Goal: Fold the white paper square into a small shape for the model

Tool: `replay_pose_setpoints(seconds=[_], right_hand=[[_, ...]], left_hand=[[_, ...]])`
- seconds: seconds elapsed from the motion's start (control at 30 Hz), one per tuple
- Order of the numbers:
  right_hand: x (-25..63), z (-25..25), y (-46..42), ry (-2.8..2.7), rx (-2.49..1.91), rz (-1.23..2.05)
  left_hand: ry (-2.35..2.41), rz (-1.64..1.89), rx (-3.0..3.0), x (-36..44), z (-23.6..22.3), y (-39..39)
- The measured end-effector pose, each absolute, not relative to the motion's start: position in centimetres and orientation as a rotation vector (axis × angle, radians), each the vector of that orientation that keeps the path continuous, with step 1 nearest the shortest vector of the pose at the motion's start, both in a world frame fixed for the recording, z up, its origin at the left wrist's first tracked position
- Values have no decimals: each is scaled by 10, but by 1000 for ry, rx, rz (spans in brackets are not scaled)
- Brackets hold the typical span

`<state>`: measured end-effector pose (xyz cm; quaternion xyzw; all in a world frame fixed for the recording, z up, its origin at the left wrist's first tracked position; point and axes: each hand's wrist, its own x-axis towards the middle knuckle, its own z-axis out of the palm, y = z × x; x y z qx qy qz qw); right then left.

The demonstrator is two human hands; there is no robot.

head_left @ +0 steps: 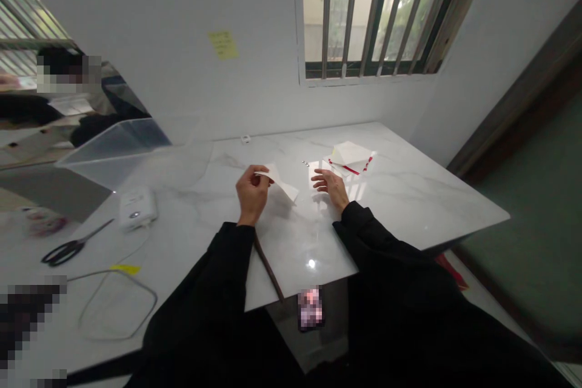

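My left hand (253,193) pinches a creased sheet of white paper (284,187) between thumb and fingers, holding it tilted above the marble-patterned table (409,206). To its right, my right hand (331,187) is held with fingers apart and nothing in them. Under those fingertips lies a pale patch; I cannot tell whether it is paper or window glare. Just beyond the right hand is a folded white paper (351,155) with red along its edges. Beside it are a few tiny dark-and-light bits (305,163).
Black scissors (68,250), a white power strip (137,207) and a cable (154,300) lie at left, near a clear plastic panel (122,145). A brown stick-like thing (270,270) sits by my left forearm. Another person (109,97) is far left. A barred window (368,18) is ahead.
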<state>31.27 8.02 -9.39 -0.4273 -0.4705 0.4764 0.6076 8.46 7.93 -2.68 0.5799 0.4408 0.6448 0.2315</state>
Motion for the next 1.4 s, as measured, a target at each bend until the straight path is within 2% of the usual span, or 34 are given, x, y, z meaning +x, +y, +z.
replay_pose_setpoints(seconds=[0.1, 0.2, 0.33, 0.5, 0.67, 0.9, 1.03, 1.2, 1.4], right_hand=[[313, -92, 81, -1016, -937, 1259], [315, -93, 85, -1017, -967, 1255], [317, -95, 88, -981, -1044, 1158], [319, -92, 86, -1055, -1053, 1271], [318, -86, 81, -1079, -1046, 1234], [320, -93, 81, -1135, -1033, 1210], [321, -104, 88, -1005, -1020, 1171], [321, -104, 86, -1137, -1069, 1124], [314, -95, 75, -1240, -1140, 999]], left_hand=[[1051, 1709, 1431, 94, -48, 76], [875, 1635, 1167, 98, -58, 74], [747, 1578, 979, 100, -55, 72], [713, 1577, 903, 95, -53, 74], [684, 1573, 766, 88, -57, 79], [755, 1469, 937, 92, -63, 77], [740, 1342, 861, 93, -59, 73], [739, 1216, 866, 96, -55, 65], [955, 1395, 1202, 101, -64, 65]])
